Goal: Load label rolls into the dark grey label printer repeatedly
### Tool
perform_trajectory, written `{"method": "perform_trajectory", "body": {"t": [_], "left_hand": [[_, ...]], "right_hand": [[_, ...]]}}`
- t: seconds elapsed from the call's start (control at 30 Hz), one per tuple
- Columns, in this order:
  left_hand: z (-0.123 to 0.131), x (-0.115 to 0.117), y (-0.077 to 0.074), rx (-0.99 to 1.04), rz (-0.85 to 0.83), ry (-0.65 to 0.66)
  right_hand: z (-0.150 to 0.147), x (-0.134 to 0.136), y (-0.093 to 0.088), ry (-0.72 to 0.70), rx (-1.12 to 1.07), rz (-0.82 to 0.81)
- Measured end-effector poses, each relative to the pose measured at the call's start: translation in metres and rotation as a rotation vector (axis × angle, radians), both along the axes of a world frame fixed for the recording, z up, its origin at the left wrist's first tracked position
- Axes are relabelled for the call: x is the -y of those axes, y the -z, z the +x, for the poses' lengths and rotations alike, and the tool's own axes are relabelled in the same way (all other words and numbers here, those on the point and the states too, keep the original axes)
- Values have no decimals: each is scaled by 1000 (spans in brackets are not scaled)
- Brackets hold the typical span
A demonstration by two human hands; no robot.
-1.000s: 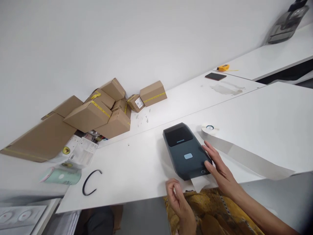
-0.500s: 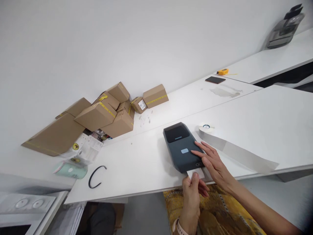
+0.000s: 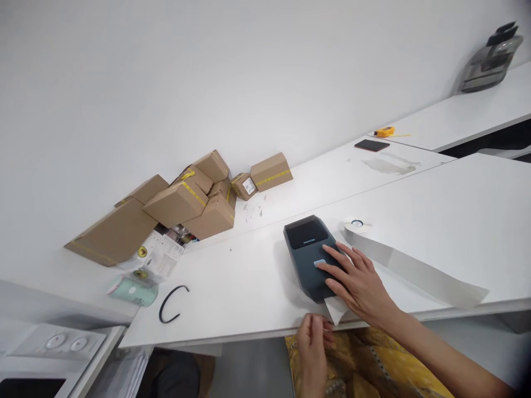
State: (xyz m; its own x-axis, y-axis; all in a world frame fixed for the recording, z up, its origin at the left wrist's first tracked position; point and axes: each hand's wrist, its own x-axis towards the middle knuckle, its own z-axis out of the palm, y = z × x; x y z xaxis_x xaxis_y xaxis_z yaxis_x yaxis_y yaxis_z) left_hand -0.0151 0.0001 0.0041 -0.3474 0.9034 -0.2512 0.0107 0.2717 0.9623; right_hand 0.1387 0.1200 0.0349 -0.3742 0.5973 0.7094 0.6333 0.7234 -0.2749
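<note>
A dark grey label printer [image 3: 296, 254] rests near the front edge of the white table. My right hand [image 3: 360, 282] lies over its top with the fingers spread, and the index fingertip is on the light blue button [image 3: 319, 263]. From the printer's front hangs a white label strip [image 3: 335, 310], its lower end drawn to a point. Just left of that end, my left hand [image 3: 313, 345] is closed at the table edge, its fingers curled. Whether its fingertips touch the strip is unclear.
Right of the printer, a label roll [image 3: 355, 225] trails a long backing strip [image 3: 427, 276]. Cardboard boxes [image 3: 178, 202] are piled at the back left, near a black curved band [image 3: 161, 309]. A phone-like slab [image 3: 372, 145] and a yellow tape measure [image 3: 384, 131] lie further back.
My left hand has drawn down and left from the printer's front, its thumb no longer on the label. My right hand has shifted further over the printer's top. The view has tilted slightly.
</note>
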Motion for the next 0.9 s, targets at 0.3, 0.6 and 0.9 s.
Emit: {"method": "perform_trajectory", "body": {"t": [0.3,0.6,0.9], "left_hand": [[-8,-29,-30,-195,293,-178],[4,-42,-41,-176,304,-123],[-43,-123,-91,-107,572,-217]], "right_hand": [[-2,0,1,-8,-17,-39],[7,8,0,-136,-469,-454],[-17,-78,-87,-226,-430,-150]]}}
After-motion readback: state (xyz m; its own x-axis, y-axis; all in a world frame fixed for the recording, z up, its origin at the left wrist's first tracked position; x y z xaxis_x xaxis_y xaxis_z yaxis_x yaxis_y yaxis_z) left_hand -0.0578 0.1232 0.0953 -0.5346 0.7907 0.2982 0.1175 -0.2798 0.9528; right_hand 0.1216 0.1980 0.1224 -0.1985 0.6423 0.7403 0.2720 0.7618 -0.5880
